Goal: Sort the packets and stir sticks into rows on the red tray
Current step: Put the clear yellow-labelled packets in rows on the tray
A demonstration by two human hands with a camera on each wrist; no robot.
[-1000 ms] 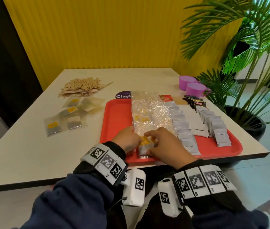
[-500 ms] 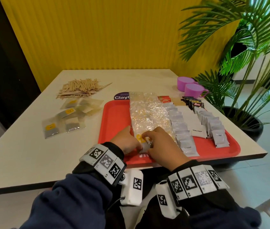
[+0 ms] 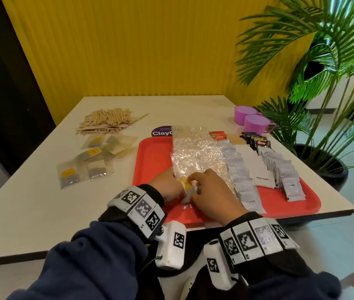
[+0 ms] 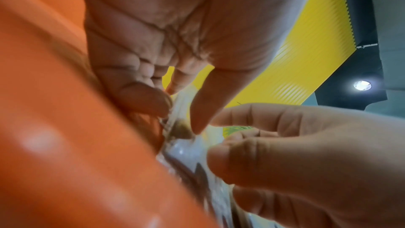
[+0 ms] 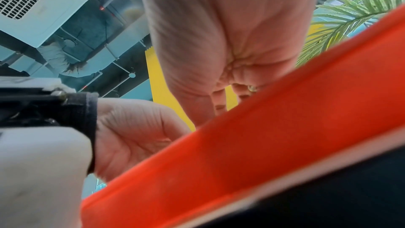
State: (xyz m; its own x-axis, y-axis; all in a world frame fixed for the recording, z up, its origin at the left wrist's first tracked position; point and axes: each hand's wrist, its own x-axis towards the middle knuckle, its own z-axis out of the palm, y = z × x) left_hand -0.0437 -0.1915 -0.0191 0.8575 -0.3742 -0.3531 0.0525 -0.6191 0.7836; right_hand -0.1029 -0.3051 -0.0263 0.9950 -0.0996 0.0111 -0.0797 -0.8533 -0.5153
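Head view: clear crinkly packet (image 3: 188, 192), yellow label, both hands pinching.

You wore dark navy fleece sleeves (image 3: 89, 263), black cuffs, and on each wrist a band of white blocks printed with black square codes (image 3: 138, 207), each with a white boxy camera unit (image 3: 172, 245) attached.
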